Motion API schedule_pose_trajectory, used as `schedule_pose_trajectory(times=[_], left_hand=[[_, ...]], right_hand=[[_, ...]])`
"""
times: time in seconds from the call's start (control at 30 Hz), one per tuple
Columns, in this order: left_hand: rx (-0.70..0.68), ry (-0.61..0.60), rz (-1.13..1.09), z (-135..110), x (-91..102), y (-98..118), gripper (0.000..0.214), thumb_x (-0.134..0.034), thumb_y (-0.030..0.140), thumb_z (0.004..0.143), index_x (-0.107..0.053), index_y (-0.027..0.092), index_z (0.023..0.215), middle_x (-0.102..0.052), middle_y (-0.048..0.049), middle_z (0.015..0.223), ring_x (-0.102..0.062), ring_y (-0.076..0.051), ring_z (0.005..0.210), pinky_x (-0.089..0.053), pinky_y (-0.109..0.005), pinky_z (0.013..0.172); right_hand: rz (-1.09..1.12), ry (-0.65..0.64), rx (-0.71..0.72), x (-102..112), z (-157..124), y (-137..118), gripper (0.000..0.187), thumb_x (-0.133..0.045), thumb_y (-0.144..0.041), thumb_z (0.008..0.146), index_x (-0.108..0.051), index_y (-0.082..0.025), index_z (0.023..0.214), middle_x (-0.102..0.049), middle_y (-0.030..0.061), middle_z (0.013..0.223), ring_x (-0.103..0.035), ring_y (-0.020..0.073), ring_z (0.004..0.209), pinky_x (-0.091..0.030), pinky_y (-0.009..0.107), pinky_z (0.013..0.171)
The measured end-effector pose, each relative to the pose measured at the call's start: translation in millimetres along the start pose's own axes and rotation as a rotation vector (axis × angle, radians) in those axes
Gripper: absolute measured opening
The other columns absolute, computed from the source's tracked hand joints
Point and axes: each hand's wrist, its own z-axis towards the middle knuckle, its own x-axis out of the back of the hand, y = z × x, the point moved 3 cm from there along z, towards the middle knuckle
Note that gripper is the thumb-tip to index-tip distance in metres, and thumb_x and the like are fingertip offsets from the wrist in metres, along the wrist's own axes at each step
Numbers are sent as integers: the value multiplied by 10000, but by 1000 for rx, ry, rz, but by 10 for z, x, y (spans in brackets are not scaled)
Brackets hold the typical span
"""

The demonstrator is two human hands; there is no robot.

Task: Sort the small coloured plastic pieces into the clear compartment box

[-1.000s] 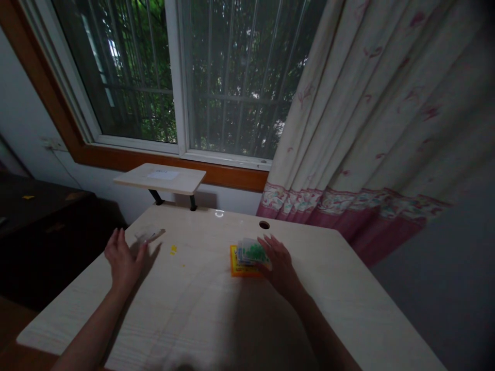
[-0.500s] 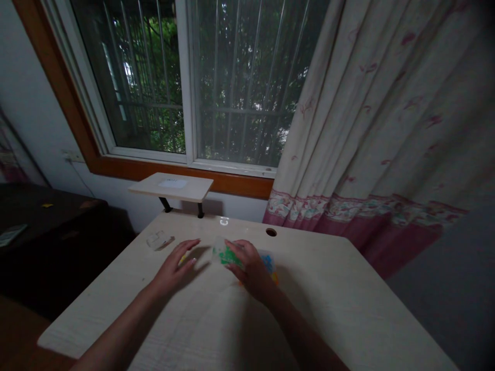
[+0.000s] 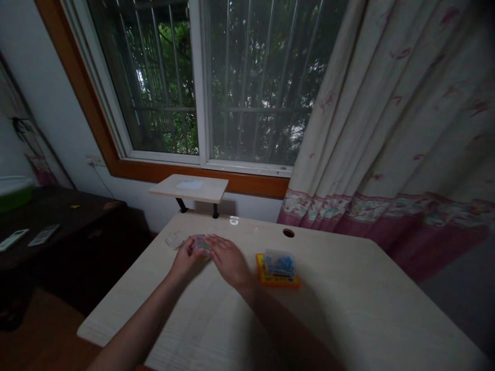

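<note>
near the held case (image 3: 201, 243), yellow box (image 3: 277, 281), illegible lettering (image 3: 286, 279)

The table (image 3: 211, 322) carries a clear plastic piece (image 3: 175, 239) and raised shelf (image 3: 193, 188) at eleven o'clock, an orange case (image 3: 279, 281) at one.

Two hands, left hand (image 3: 184, 257) and right hand (image 3: 229, 260), hold one green-tinged clear box (image 3: 200, 242). Toward the far edge of the worktop (image 3: 348, 304), one blue-filled clear box (image 3: 279, 263) tops one orange case (image 3: 267, 280). Near the far left corner: one clear container (image 3: 174, 240). Along the far edge: one round hole (image 3: 289, 233), one raised shelf (image 3: 211, 189), two black legs (image 3: 181, 204), one paper sheet (image 3: 189, 184).
</note>
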Motion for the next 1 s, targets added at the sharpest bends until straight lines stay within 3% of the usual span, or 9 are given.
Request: schedule_pose_trajectory(times=[0.2,0.33,0.43,0.57,0.7,0.83,1.0], left_hand=[[36,54,-3,-14,163,-251,481,-785,459,650,-669,149,999,-709,-95,964,-649,-240,894,-495,-355,868],[74,5,-42,-52,206,-363,533,-800,437,631,-667,164,1069,-700,-106,1073,-645,-275,1005,-496,-380,922],[116,31,-111,-47,213,-381,603,-789,442,655,-632,176,1173,-645,-125,1234,-598,-292,1145,-468,-381,990],[258,118,-308,-21,186,-376,686,-690,439,767,-467,186,1364,-616,-146,1289,-590,-277,1181,-467,-402,997],[296,194,-420,14,162,-361,712,-684,367,766,-404,174,1392,-629,-152,1275,-604,-267,1173,-470,-431,1007],[267,198,-391,70,156,-415,645,-668,386,797,-428,200,1366,-590,-148,1336,-618,-258,1159,-498,-432,990],[176,278,-154,150,234,-599,535,-644,478,828,-539,165,1249,-609,-137,1293,-590,-243,1184,-445,-403,1047]], right_hand=[[-135,-17,7,-360,50,69,361,-450,-248,977,-570,-191,1312,-605,70,1340,-580,189,1223,-456,346,1058],[-125,-8,-163,-321,109,191,305,-416,-251,984,-642,-221,1186,-741,46,1061,-702,183,938,-533,274,868],[-51,12,-173,-254,193,250,307,-394,-275,991,-647,-240,1161,-743,39,1020,-698,176,921,-518,250,855],[135,119,-237,-314,262,342,328,-364,-315,998,-647,-233,1142,-740,40,988,-692,158,896,-516,224,831],[351,265,-355,-513,280,453,352,-336,-346,1002,-647,-211,1096,-736,40,880,-696,152,787,-545,225,732],[492,367,-433,-681,344,561,324,-336,-349,996,-627,-224,1067,-732,33,882,-696,146,752,-559,225,660],[478,470,-462,-713,442,633,307,-336,-326,992,-617,-229,1069,-725,45,966,-695,146,821,-569,249,744]])
